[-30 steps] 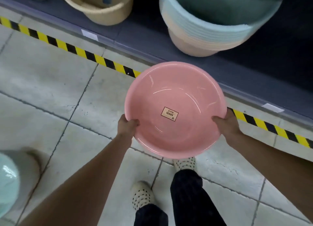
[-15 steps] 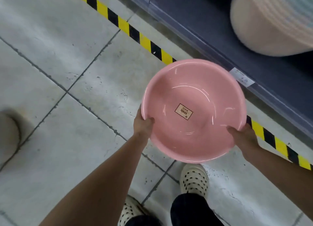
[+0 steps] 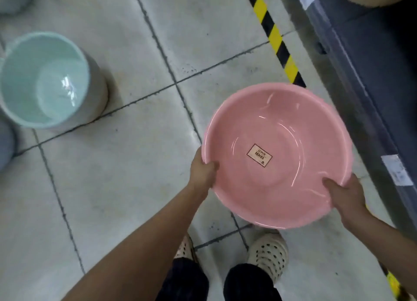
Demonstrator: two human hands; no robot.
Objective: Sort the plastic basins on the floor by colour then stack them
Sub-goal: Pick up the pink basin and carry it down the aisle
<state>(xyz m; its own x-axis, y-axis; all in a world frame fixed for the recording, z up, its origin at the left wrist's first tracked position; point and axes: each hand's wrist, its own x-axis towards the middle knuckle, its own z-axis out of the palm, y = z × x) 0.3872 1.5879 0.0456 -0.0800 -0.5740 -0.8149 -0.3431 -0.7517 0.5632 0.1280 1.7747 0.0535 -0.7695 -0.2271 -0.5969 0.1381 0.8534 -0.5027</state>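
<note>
Left hand and right hand both grip the pink basin, which I see held in the air above the tiled floor, in front of the person's legs.

Sweeping from the left edge, a grey-blue basin is cut off by the frame. Just beside it a mint-green basin stands upright on the floor, glossy inside, with a paler outer wall. It is blurred, and I cannot tell whether it is one basin or several nested together. It is well apart from the pink one.

Next comes the left hand on the near-left rim, with its thumb hooked over the edge onto the inner wall and its fingers hidden beneath.

The pink basin itself is round, shallow and shiny, mouth up and tilted slightly. A flat circular bottom is ringed by light streaks. A small rectangular label reading "CHN SERIES" sits at its centre. Below it I see two cream perforated clogs and dark trouser legs.

The right hand clamps the near-right rim the same way, thumb inside and fingers out of sight underneath.

Beyond that, yellow-and-black tape runs along the floor beside a dark grey shelf base carrying a white price tag.
</note>
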